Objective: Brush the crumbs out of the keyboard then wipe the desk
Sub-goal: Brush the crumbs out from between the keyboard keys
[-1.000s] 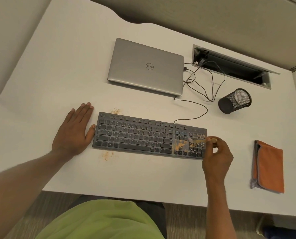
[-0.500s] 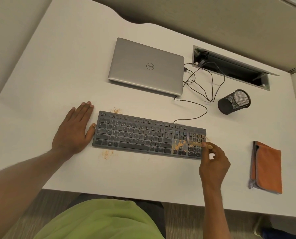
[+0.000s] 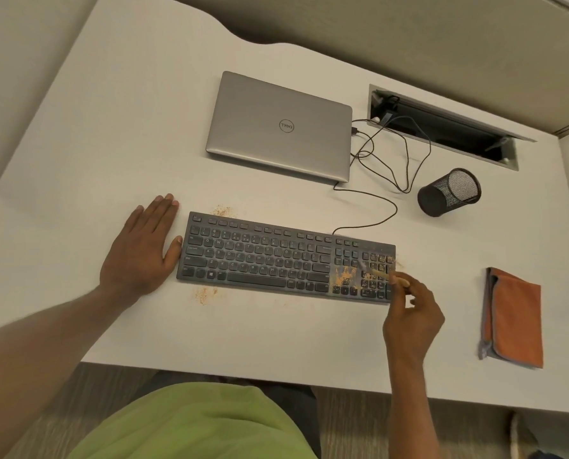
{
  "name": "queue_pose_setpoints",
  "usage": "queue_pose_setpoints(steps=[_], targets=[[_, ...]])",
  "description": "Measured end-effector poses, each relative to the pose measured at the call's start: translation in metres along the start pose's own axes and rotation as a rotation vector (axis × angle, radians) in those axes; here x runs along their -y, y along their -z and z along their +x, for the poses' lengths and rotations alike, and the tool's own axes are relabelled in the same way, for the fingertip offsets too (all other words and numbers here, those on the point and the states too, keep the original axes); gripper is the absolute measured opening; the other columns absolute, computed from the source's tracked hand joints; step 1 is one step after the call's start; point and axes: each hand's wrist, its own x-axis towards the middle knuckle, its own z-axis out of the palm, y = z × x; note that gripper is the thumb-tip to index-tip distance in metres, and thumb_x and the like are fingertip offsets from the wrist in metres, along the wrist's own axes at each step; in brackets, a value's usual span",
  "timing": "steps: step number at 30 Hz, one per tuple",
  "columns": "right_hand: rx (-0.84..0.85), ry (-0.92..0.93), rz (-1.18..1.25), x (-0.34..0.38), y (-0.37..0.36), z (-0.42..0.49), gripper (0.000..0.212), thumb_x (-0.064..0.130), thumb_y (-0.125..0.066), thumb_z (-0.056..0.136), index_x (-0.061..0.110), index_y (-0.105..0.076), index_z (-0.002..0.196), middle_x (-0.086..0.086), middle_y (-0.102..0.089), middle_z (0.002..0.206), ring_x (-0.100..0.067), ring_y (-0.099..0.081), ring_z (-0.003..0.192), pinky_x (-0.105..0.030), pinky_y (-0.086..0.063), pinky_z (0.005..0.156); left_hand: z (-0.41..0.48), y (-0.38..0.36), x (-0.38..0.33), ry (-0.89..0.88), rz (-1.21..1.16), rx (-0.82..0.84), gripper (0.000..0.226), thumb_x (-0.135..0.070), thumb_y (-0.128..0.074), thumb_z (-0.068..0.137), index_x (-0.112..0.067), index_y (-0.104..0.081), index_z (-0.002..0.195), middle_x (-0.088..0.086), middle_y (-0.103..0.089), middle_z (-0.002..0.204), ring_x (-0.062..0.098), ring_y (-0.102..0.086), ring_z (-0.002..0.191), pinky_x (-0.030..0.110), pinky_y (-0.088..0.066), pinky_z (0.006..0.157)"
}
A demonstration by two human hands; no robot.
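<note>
My left hand (image 3: 140,250) lies flat against the keyboard (image 3: 259,256); my right hand (image 3: 412,313) pinches the brush (image 3: 380,274), light I judge, by its handle over the keyboard's right keys

The right hand (image 3: 412,313) pinches the thin wooden handle of a brush (image 3: 384,275) between thumb and fingertips, the remaining fingers loosely curled just below the pinch. Behind the grip the wrist is nearly straight, and the bare right forearm (image 3: 409,409) runs back toward the body. Well to the left of the grip, the left hand (image 3: 140,246) lies flat, palm down, fingers straight and together, thumb spread toward the grip. The bare left forearm (image 3: 44,342) angles back and leftward.
</note>
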Motion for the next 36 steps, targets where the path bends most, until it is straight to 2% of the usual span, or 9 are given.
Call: queue_pose_setpoints(steps=[5, 11, 18, 21, 24, 26, 31, 33, 36], targets=[[0.100, 0.096, -0.088, -0.009, 0.018, -0.010, 0.017, 0.008, -0.070, 0.096, 0.019, -0.076, 0.106, 0.009, -0.071, 0.101, -0.010, -0.063, 0.097, -0.040, -0.055, 0.088, 0.000, -0.001, 0.001, 0.001, 0.004, 0.002, 0.071, -0.041, -0.030, 0.107, -0.010, -0.023, 0.170, 0.005, -0.023, 0.177, 0.019, -0.016, 0.165, 0.045, -0.014, 0.134], [0.109, 0.220, -0.065, -0.003, 0.014, 0.008, 0.021, 0.002, -0.073, 0.092, 0.015, -0.078, 0.107, 0.010, -0.072, 0.105, -0.024, -0.066, 0.104, -0.059, -0.052, 0.090, 0.000, 0.000, 0.000, 0.001, 0.004, 0.013, 0.071, -0.042, -0.029, 0.107, -0.011, -0.021, 0.170, 0.005, -0.022, 0.177, 0.018, -0.015, 0.165, 0.045, -0.014, 0.134], [0.203, 0.292, -0.168, -0.008, 0.021, -0.007, 0.029, 0.000, -0.077, 0.087, 0.023, -0.078, 0.104, 0.014, -0.069, 0.097, -0.020, -0.061, 0.099, -0.054, -0.045, 0.090, 0.000, 0.000, 0.000, -0.001, -0.001, 0.002, 0.071, -0.042, -0.030, 0.107, -0.010, -0.022, 0.170, 0.005, -0.023, 0.177, 0.019, -0.017, 0.165, 0.045, -0.014, 0.134], [0.205, 0.316, -0.148, -0.001, 0.027, -0.004, 0.030, 0.000, -0.075, 0.088, 0.026, -0.076, 0.104, 0.024, -0.066, 0.099, -0.018, -0.061, 0.099, -0.050, -0.042, 0.092, 0.000, 0.000, 0.001, -0.003, 0.000, 0.004, 0.071, -0.042, -0.030, 0.107, -0.010, -0.022, 0.170, 0.005, -0.022, 0.177, 0.018, -0.016, 0.165, 0.044, -0.013, 0.135], [0.173, 0.299, -0.084, 0.008, 0.023, 0.002, 0.032, 0.000, -0.073, 0.090, 0.029, -0.074, 0.105, 0.038, -0.062, 0.100, -0.004, -0.056, 0.104, -0.044, -0.041, 0.093, 0.000, 0.000, 0.001, -0.002, 0.001, 0.007, 0.070, -0.042, -0.029, 0.107, -0.010, -0.023, 0.170, 0.005, -0.022, 0.177, 0.018, -0.016, 0.165, 0.044, -0.013, 0.135], [0.166, 0.285, -0.066, 0.009, 0.015, 0.007, 0.031, 0.000, -0.073, 0.090, 0.027, -0.075, 0.106, 0.035, -0.063, 0.102, -0.007, -0.056, 0.103, -0.046, -0.043, 0.093, 0.000, 0.000, 0.000, -0.001, 0.001, 0.009, 0.070, -0.042, -0.029, 0.108, -0.010, -0.022, 0.170, 0.004, -0.021, 0.177, 0.018, -0.016, 0.165, 0.044, -0.013, 0.135], [0.214, 0.319, -0.118, -0.004, 0.010, 0.012, 0.023, 0.000, -0.074, 0.089, 0.018, -0.079, 0.103, 0.008, -0.074, 0.099, -0.016, -0.061, 0.100, -0.056, -0.046, 0.090, 0.000, 0.000, 0.000, 0.001, 0.004, 0.009, 0.070, -0.042, -0.029, 0.108, -0.010, -0.022, 0.170, 0.005, -0.022, 0.177, 0.019, -0.016, 0.165, 0.045, -0.014, 0.134], [0.239, 0.333, -0.156, -0.006, 0.016, 0.011, 0.024, 0.001, -0.075, 0.089, 0.020, -0.079, 0.103, 0.009, -0.074, 0.097, -0.014, -0.059, 0.099, -0.055, -0.045, 0.091, 0.000, 0.001, 0.000, 0.001, 0.003, 0.008, 0.070, -0.042, -0.030, 0.108, -0.010, -0.022, 0.170, 0.005, -0.022, 0.177, 0.019, -0.016, 0.165, 0.044, -0.013, 0.135], [0.257, 0.317, -0.137, -0.004, 0.024, 0.013, 0.026, 0.001, -0.075, 0.089, 0.023, -0.078, 0.102, 0.023, -0.068, 0.100, -0.009, -0.057, 0.101, -0.054, -0.045, 0.092, 0.000, 0.000, 0.000, 0.002, 0.004, 0.012, 0.071, -0.042, -0.030, 0.108, -0.011, -0.021, 0.170, 0.005, -0.020, 0.177, 0.017, -0.014, 0.165, 0.044, -0.013, 0.135]])
